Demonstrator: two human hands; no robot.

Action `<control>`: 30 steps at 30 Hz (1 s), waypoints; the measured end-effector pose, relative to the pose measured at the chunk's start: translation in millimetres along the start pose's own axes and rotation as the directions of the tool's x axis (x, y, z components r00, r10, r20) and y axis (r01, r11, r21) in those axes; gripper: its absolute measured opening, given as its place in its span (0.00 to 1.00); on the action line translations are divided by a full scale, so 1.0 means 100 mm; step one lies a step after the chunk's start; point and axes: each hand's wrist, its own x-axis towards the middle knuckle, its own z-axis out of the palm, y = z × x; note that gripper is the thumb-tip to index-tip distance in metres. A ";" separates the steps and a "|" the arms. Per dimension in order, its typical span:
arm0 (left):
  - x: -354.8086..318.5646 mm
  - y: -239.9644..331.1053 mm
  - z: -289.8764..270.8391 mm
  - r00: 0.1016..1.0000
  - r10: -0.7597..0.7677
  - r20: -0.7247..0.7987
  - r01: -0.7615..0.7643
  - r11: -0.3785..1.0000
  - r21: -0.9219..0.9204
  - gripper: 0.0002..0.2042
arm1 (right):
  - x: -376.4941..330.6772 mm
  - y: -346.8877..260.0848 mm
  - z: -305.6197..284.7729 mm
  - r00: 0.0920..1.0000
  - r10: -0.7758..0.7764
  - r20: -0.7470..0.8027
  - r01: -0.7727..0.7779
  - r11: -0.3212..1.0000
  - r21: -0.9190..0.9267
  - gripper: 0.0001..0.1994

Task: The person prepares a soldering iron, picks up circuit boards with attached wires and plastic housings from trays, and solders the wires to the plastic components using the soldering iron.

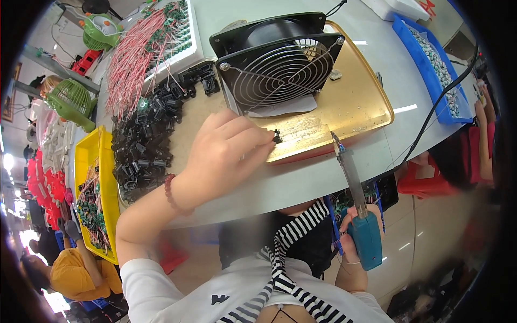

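The small black part [277,137] is pinched at the left hand's [226,148] closed fingertips, over the gold tray [369,102]; the right hand [350,245], lower right, grips a teal gun-shaped tool [368,245]; black pieces [145,141] lie left of the left hand.

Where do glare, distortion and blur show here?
Head view: fisheye bends the table edge and blackens the corners; head view: bright sheen on the gold tray, glare streaks on the table; head view: hazy patches at lower right, left hand fairly sharp.
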 end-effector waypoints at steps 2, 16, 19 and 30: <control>0.00 0.00 0.00 1.000 0.026 0.016 -0.026 0.999 0.032 0.08 | 0.00 0.03 0.01 1.000 -0.015 0.004 0.015 1.000 0.007 0.20; -0.56 -1.06 -0.72 0.937 -0.331 -0.109 0.314 0.668 0.675 0.09 | -0.12 0.12 -0.06 0.997 -0.070 -0.038 0.069 0.997 -0.025 0.17; -0.58 -1.07 -0.69 0.920 -0.380 -0.100 0.358 0.706 0.611 0.09 | -0.11 0.11 -0.05 0.995 -0.096 -0.016 0.095 0.995 -0.040 0.18; -0.39 -0.51 -0.25 0.896 -0.268 0.355 0.329 0.937 -0.122 0.08 | -0.11 0.00 0.07 0.993 -0.075 -0.090 0.075 0.997 -0.008 0.19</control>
